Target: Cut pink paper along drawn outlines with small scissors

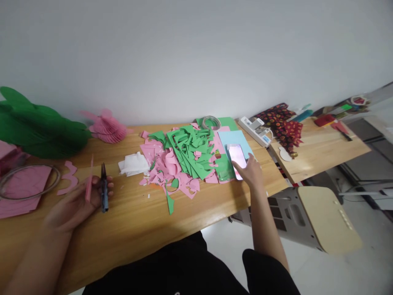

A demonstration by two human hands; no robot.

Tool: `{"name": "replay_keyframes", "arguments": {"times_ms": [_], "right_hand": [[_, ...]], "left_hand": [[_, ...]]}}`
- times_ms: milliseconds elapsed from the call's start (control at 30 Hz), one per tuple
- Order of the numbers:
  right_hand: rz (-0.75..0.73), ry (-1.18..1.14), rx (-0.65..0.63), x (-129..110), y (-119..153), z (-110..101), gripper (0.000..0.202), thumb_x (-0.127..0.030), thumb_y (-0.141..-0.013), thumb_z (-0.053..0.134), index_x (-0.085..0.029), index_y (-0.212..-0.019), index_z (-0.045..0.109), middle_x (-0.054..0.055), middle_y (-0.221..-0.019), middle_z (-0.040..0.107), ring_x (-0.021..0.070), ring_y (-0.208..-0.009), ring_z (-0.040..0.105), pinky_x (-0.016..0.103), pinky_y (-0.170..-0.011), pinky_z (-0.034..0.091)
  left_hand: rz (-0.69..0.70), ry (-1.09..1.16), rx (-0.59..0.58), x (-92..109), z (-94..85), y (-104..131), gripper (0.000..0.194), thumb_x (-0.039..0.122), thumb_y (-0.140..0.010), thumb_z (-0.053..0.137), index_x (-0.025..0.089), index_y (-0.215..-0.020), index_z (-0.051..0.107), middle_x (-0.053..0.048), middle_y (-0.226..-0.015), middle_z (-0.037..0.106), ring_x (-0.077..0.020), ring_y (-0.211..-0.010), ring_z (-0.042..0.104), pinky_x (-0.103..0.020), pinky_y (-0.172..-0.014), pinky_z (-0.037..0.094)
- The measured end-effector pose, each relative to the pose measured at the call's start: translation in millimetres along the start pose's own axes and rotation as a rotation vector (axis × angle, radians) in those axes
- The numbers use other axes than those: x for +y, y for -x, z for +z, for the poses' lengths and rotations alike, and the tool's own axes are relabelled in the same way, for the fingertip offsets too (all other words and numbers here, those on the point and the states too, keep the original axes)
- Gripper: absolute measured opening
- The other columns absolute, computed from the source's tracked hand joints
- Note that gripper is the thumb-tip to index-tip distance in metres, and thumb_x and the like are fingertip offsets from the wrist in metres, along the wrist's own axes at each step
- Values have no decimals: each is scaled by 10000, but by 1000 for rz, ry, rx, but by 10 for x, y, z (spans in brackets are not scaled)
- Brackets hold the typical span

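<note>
Pink folded paper (89, 182), seen nearly edge-on, is held between the thumb and fingers of my left hand (72, 207). A dark pair of needle-nose pliers (105, 194) also rests in that hand, its jaws pointing away from me. On the right, my right hand (254, 174) grips a smartphone (237, 159) across its lower half. The phone's screen is lit, and it sits over light blue paper (245, 140). Curved pink paper cutouts (68, 183) lie beyond my left hand.
Green paper scraps (192, 149) and pink scraps (167, 164) are heaped mid-table beside white tissue (134, 164). A wire coil (58, 180) lies at left, near a pink honeycomb paper piece (109, 128) and green paper shapes (39, 127). A power strip (254, 130) is at right.
</note>
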State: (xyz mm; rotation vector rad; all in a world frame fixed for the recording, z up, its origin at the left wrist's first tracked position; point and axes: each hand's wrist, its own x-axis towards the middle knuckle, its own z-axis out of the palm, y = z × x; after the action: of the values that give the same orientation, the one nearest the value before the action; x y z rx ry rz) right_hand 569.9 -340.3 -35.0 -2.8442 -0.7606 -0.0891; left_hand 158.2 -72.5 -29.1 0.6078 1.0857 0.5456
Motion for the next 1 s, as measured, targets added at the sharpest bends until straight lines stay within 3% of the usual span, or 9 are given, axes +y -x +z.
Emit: {"name": "replay_keyframes", "arguments": {"times_ms": [133, 367, 600, 867, 1000], "right_hand": [[42, 43, -50, -181, 32, 41, 857, -588, -741, 614, -58, -1381, 406, 281, -1234, 589, 437, -1138, 529, 497, -879, 417], [50, -118, 63, -110, -38, 90, 807, -552, -642, 681, -139, -1303, 470, 224, -1151, 647, 415, -1066, 569, 492, -845, 438], [114, -201, 81, -102, 19, 3, 799, -517, -631, 683, -127, -1293, 463, 189, -1095, 659, 375, -1040, 588, 466, -856, 445], [75, -236, 217, 103, 228, -84, 813, -535, -597, 683, -137, -1275, 476, 186, -1101, 652, 372, -985, 596, 481, -828, 451], [72, -226, 208, 284, 334, -149, 856, -581, -578, 704, -138, -1276, 478, 189, -1094, 655, 384, -970, 602, 491, -819, 452]], "left_hand": [[12, 10, -20, -10, -44, -14, 532, 340, -207, 969, 167, -533, 585, -31, -741, 676, -163, -619, 622, -270, -507, 604], [-11, 43, -38, -9, -60, -16, 500, 298, -244, 964, 155, -541, 589, -42, -759, 694, -175, -625, 640, -279, -520, 612], [8, 43, -35, -25, -67, -29, 240, 137, -479, 808, 152, -570, 586, -61, -765, 706, -191, -623, 653, -297, -521, 614], [30, 14, -31, -10, -26, 5, 129, 127, -646, 696, 153, -589, 583, -61, -730, 692, -174, -613, 646, -258, -518, 596], [8, 3, -10, -5, 3, 17, 145, 136, -685, 669, 159, -577, 574, -57, -709, 689, -166, -599, 643, -238, -506, 583]]}}
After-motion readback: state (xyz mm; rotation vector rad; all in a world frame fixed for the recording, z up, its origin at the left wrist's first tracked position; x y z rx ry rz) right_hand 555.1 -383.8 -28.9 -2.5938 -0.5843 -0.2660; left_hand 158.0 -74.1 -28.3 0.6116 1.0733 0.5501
